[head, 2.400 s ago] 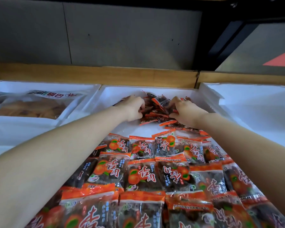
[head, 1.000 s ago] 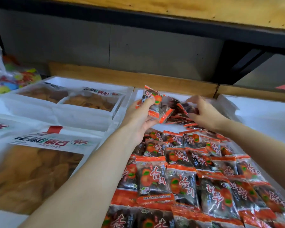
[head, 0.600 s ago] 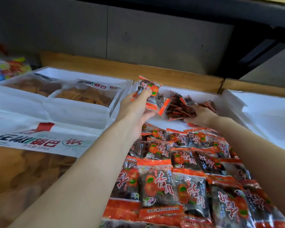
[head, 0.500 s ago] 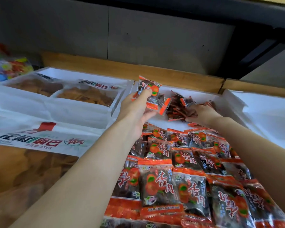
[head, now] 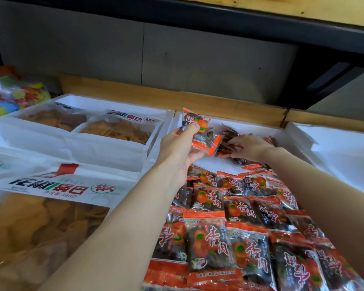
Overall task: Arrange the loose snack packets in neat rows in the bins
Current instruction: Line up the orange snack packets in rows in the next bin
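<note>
Orange-and-black dried-apricot packets (head: 210,246) fill most of a white foam bin (head: 250,125), seen from above. The left hand (head: 178,148) clasps a small stack of packets (head: 198,131), thumb on the front packet. The stack stands upright, lifted off the bin floor.

A couple of seconds ago both hands were down in the loose pile (head: 229,143). Since then the left hand has come up with this stack and has held it almost unmoved for the past second. The pile lies just right of the grip and a little lower, jumbled near the bin's far wall.

The right hand (head: 251,147) has stayed on that pile, fingers stretched toward the stack. Whether they pinch a packet cannot be seen.

Below the grip, nearer the viewer, a bare strip of floor (head: 214,165) separates it from the finished rows (head: 229,217). These lie flat and overlapping. Left of the grip, a neighbouring bin (head: 105,152) holds clear bags of golden crisps (head: 116,131).

The left hand seems to be acting as collector while the right sorts more packets out of the pile. The pile looks small, so this bin appears close to done. The bare strip is probably where the gathered stack will be laid as the next row.
</note>
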`<state>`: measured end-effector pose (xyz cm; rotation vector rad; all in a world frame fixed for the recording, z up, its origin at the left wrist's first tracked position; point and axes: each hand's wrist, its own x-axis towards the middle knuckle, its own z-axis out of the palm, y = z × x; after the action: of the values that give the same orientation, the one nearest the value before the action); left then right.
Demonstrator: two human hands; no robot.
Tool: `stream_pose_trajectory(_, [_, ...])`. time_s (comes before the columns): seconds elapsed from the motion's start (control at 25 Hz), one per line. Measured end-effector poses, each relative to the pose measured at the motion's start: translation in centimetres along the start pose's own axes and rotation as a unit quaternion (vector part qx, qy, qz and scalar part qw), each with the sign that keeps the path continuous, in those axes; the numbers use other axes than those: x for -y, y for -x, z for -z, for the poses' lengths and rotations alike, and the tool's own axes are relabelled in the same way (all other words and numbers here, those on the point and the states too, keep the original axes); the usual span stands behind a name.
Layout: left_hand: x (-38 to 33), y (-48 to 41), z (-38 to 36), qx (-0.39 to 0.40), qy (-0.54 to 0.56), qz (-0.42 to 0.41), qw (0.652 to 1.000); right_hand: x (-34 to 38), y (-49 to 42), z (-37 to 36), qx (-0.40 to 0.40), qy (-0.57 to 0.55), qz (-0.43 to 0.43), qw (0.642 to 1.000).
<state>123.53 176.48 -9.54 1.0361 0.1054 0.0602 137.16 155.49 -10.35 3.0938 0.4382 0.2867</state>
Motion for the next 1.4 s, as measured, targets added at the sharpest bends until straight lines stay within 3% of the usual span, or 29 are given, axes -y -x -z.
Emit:
stream_pose_trajectory(0.16, [0.2, -0.2, 0.2, 0.005, -0.020, 0.000, 1.000, 0.8, 0.2, 1.2, -0.066, 0.003, -0.009, 0.998])
stream_pose_trajectory(0.24, [0.3, -0.4, 0.5, -0.003, -0.024, 0.001, 1.000, 1.9, 0.9, 2.4, -0.146, -0.008, -0.015, 0.989])
stream_pose_trajectory(0.36, [0.4, -0.5, 0.6, -0.024, -0.017, 0.005, 1.000, 5.3, 2.9, 4.4, -0.331, -0.152, 0.014, 0.931])
stream_pose_trajectory(0.4, [0.5, -0.5, 0.5, -0.028, -0.020, 0.009, 0.999, 6.5, 3.7, 5.0, -0.360, -0.209, 0.034, 0.909])
stream_pose_trajectory(0.48, [0.6, -0.3, 0.3, -0.015, -0.019, 0.019, 1.000, 8.9, 5.6, 5.6, -0.340, -0.289, 0.083, 0.891])
stream_pose_trajectory(0.6, [0.7, 0.5, 0.0, 0.025, 0.015, 0.045, 0.999, 10.6, 8.3, 4.9, -0.262, -0.272, 0.140, 0.915])
stream_pose_trajectory(0.84, [0.3, 1.3, -0.5, 0.046, 0.117, 0.054, 0.991, 10.4, 10.6, 5.1, -0.186, -0.287, 0.134, 0.930])
stream_pose_trajectory(1.12, [0.5, 1.4, -0.7, 0.097, 0.120, 0.082, 0.985, 9.6, 10.5, 5.4, -0.217, -0.346, 0.120, 0.905])
stream_pose_trajectory(1.28, [0.4, 1.6, -0.6, 0.131, 0.086, 0.070, 0.985, 9.4, 9.9, 5.2, -0.151, -0.432, 0.098, 0.884])
stream_pose_trajectory(1.4, [0.7, 1.5, -0.6, 0.106, 0.006, 0.030, 0.994, 9.7, 10.1, 4.9, -0.154, -0.390, 0.131, 0.898])
